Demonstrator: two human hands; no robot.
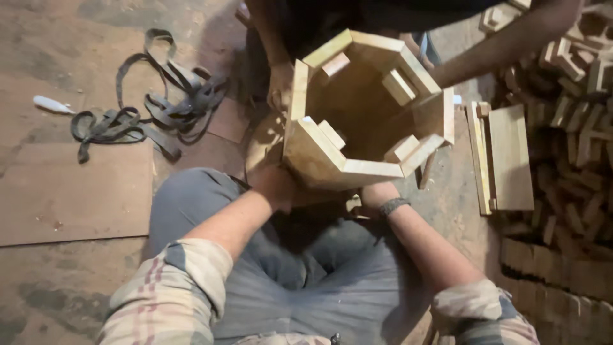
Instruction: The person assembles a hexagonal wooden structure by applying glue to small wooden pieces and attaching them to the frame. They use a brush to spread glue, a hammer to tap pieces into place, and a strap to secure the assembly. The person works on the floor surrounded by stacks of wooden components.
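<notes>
Two pairs of hands: the person's own and a co-worker's, all at one hexagonal wooden box (367,108) held just above the floor (76,275).
Left hand (276,186): pressed against the box's lower left side near its base; it looks closed around the wood, though the fingers are hidden behind the panel.
Right hand (377,195): under the near bottom edge of the box, a dark wristband (393,206) just behind it; fingers are hidden, so I cannot tell how it grips.
Co-worker's hand (279,86): at the far left wall of the box; the other forearm (504,48) reaches in from the upper right.
Box position: tilted, its open mouth turned up toward the camera, between the person's knees and the co-worker.
Box contents: nothing loose inside; only small wooden blocks (399,86) fixed along the inner corners near the rim.
Risk, slipping: with several hands pushing from opposite sides, an uneven push could likely twist the box out of the grip.
Risk, joints: squeezing the panels may open a corner seam.
Risk, fingers: hands beneath the box could be pinched if it drops.
Nearby: dark straps (153,108) on the floor to the left, flat boards (507,156) and stacked wooden offcuts (568,160) to the right.
</notes>
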